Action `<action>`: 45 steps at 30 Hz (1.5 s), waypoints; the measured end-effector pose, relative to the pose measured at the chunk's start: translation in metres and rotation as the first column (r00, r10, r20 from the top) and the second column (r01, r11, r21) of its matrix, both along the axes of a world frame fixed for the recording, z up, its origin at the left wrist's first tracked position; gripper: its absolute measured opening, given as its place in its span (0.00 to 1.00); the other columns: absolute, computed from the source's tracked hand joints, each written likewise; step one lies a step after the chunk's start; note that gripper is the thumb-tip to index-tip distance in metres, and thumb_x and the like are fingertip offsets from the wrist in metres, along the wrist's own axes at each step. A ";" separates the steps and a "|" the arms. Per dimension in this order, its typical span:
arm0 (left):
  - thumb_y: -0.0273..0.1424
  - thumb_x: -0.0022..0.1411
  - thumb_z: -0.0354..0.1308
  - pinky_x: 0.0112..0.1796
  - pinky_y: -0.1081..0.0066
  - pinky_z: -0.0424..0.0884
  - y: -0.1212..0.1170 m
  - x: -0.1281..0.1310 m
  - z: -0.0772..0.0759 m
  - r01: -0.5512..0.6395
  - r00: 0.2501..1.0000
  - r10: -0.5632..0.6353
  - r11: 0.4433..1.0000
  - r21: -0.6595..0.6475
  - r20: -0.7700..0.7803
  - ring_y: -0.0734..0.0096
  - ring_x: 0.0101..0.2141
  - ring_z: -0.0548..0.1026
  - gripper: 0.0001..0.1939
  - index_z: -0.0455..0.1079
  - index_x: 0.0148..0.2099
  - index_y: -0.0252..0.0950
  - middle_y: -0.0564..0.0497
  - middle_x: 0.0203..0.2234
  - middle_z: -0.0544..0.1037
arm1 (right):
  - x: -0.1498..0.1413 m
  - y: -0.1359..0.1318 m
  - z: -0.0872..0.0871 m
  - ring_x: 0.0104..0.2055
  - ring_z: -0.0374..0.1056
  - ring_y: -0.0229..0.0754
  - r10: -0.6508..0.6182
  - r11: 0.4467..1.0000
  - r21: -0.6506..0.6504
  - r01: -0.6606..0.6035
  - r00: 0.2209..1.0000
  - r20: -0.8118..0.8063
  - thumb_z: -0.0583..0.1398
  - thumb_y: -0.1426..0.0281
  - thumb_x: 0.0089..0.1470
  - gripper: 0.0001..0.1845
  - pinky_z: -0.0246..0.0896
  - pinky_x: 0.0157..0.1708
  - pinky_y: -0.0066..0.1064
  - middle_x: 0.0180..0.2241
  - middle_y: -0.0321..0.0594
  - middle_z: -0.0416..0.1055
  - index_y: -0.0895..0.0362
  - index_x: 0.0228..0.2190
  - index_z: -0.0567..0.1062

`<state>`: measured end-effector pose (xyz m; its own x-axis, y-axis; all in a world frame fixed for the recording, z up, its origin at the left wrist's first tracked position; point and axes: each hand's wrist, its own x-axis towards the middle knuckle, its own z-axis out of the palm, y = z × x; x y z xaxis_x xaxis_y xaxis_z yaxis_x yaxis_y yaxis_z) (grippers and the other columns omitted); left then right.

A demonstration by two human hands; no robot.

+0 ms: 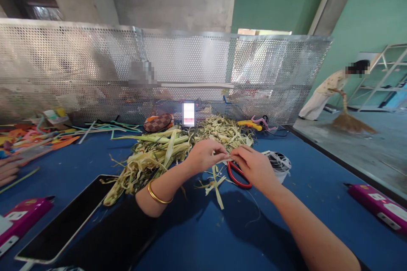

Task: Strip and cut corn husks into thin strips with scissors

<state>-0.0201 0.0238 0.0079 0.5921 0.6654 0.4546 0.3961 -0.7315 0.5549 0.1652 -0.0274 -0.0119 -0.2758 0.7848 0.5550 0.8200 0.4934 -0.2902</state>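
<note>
My left hand [207, 153] and my right hand [254, 166] meet above the table, fingertips pinched together on a thin pale strip [229, 158]. Whether it is husk or wire, I cannot tell. A fine thin wire [259, 211] curves down below my right hand. Under the fingers lie red scissors handles [239, 176], with the blades hidden. Loose husk pieces [218, 190] sit beside them. Dried corn husks [152, 156] are heaped left of my left hand, and a pile of shredded husk [222, 131] lies behind both hands.
A coil of wire [280, 161] rests right of my right hand. A tablet [70, 220] and purple power strips [378, 205] lie on the blue table [203, 237]. Another person's hand [9, 170] is at the left edge. A person [327, 89] sweeps beyond the perforated screen [190, 59].
</note>
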 end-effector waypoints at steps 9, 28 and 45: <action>0.32 0.52 0.54 0.25 0.76 0.57 0.002 0.000 -0.004 0.006 1.000 -0.001 0.972 -0.235 0.024 0.74 0.22 0.63 0.09 0.73 0.25 0.37 0.54 0.18 0.70 | -0.001 0.006 -0.003 0.26 0.67 0.42 -0.086 0.988 -0.153 0.029 0.920 -0.381 0.55 0.63 0.53 0.09 0.59 0.30 0.31 0.24 0.37 0.72 0.54 0.30 0.72; 0.36 0.50 0.55 0.26 0.74 0.57 0.033 -0.015 -0.029 -0.466 0.871 0.487 0.859 -0.214 0.059 0.71 0.22 0.66 0.12 0.72 0.21 0.36 0.54 0.15 0.69 | 0.009 0.025 -0.029 0.37 0.71 0.54 -0.300 0.847 -0.368 0.384 0.916 0.266 0.60 0.75 0.42 0.17 0.56 0.31 0.34 0.34 0.54 0.74 0.60 0.38 0.70; 0.36 0.55 0.54 0.27 0.73 0.60 0.046 -0.022 -0.036 -0.611 0.710 0.675 0.733 -0.300 0.203 0.69 0.27 0.71 0.13 0.75 0.28 0.34 0.49 0.22 0.76 | 0.001 0.012 -0.017 0.28 0.70 0.37 -0.237 0.740 -0.522 -0.424 0.562 -0.792 0.69 0.59 0.37 0.22 0.66 0.36 0.31 0.27 0.33 0.70 0.55 0.35 0.74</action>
<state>-0.0424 0.0696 -0.0278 -0.1457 0.9274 0.3444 0.5332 -0.2197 0.8170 0.1665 -0.0151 -0.0285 -0.0939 0.9954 -0.0168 0.0452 -0.0126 -0.9989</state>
